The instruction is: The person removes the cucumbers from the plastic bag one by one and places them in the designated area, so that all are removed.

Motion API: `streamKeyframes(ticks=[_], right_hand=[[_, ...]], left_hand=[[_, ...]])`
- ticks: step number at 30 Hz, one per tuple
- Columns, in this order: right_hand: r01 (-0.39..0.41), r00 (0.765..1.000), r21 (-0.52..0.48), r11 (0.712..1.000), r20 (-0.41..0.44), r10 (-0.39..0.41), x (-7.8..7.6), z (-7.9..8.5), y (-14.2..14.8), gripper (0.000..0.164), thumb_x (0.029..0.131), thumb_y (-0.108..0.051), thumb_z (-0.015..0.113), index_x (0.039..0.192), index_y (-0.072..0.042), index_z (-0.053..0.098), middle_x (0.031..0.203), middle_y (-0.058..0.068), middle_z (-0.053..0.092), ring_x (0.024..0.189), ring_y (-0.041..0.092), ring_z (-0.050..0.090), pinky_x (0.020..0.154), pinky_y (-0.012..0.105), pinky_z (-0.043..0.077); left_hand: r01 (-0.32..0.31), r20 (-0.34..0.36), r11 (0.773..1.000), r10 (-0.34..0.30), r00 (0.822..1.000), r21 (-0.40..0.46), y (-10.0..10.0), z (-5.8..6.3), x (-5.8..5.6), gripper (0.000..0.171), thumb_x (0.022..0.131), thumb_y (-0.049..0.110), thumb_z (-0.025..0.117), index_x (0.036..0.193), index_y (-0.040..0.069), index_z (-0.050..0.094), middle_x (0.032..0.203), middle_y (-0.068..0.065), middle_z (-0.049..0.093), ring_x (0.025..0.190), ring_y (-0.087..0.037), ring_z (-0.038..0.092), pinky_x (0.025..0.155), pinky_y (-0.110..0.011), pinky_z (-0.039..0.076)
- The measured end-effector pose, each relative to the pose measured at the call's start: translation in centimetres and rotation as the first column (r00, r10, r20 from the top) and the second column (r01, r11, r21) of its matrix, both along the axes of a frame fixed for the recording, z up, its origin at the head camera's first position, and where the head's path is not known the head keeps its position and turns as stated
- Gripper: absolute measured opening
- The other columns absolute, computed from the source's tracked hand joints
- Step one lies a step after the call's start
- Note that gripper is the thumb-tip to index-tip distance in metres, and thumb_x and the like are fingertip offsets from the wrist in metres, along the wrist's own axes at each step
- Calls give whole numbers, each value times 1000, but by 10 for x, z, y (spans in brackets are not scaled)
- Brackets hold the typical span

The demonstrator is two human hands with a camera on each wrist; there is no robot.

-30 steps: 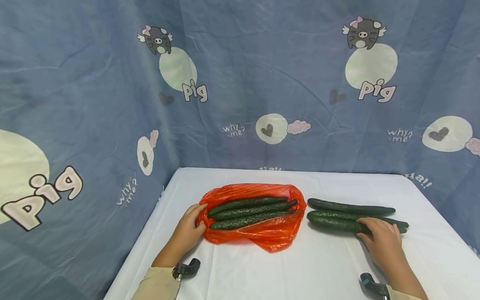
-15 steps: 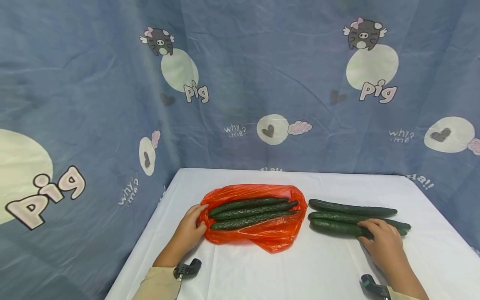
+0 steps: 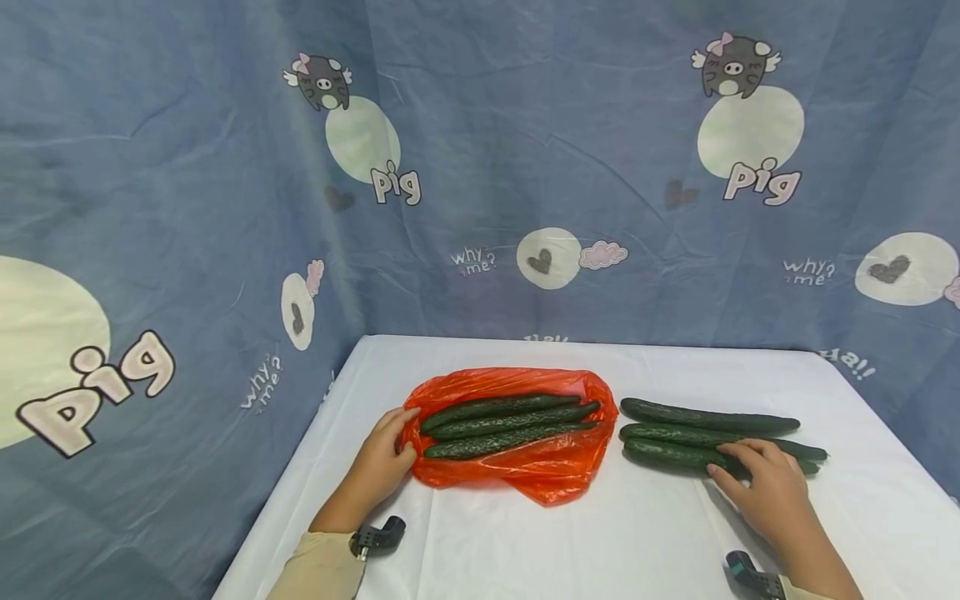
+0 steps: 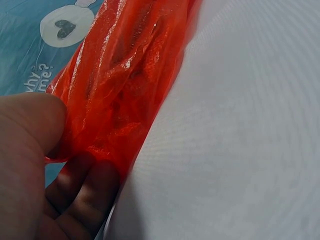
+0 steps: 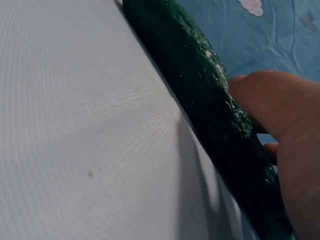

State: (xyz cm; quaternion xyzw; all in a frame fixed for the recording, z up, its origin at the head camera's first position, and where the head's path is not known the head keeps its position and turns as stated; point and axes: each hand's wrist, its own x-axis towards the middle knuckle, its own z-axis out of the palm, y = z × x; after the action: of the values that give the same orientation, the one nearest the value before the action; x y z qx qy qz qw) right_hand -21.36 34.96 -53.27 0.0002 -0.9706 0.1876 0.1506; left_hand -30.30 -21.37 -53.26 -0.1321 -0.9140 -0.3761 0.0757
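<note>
In the head view, an orange-red plastic bag [image 3: 551, 471] lies spread on the table with three dark green cucumbers on it, one of them the near cucumber [image 3: 480, 443]. My left hand [image 3: 381, 458] pinches the bag's left edge between thumb and fingers, as the left wrist view also shows. To the right, three more cucumbers lie side by side: a far one [image 3: 705, 416], a middle one [image 3: 675, 433] and a nearest one [image 3: 667, 455]. My right hand [image 3: 772, 492] rests over the nearest cucumber, its thumb [image 5: 255, 92] at the upper side; its other fingers are mostly hidden.
A white cloth covers the table [image 3: 570, 550]. Behind it and along the left hangs a blue printed curtain [image 3: 480, 150]. Wrist cameras sit on both wrists, the left one [image 3: 382, 537] and the right one [image 3: 750, 575].
My right thumb has shifted slightly left and up relative to the nearest cucumber. The left hand keeps its place on the bag. The whole head view has drifted slightly.
</note>
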Motion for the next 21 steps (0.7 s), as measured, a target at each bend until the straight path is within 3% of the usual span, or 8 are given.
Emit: streamKeyframes(ticks=[4,14,21], right_hand=[[-4,1000,-13,1000,-15,4,-1,0,0,48,97,-36,72,123,4,70,130,35,56,120,54,48,102,72,32],[6,1000,-69,998,-8,-6,1,3,-6,46,100,-33,69,127,3,68,132,35,55,122,56,46,102,73,32],[-42,994,-163,986,-108,25,2,6,-16,38,102,-27,66,128,1,67,132,31,56,126,54,42,106,72,26]], left_hand=[[-2,-4,1000,2,1000,1,0,0,0,59,92,0,61,150,5,55,155,-15,49,146,-38,47,118,-57,41],[-1,2,1000,1,1000,6,0,-1,1,58,92,0,61,150,5,55,155,-15,49,146,-38,47,118,-57,40],[-7,8,1000,7,1000,4,1,1,2,59,93,1,62,150,6,55,156,-14,49,146,-36,47,119,-55,40]])
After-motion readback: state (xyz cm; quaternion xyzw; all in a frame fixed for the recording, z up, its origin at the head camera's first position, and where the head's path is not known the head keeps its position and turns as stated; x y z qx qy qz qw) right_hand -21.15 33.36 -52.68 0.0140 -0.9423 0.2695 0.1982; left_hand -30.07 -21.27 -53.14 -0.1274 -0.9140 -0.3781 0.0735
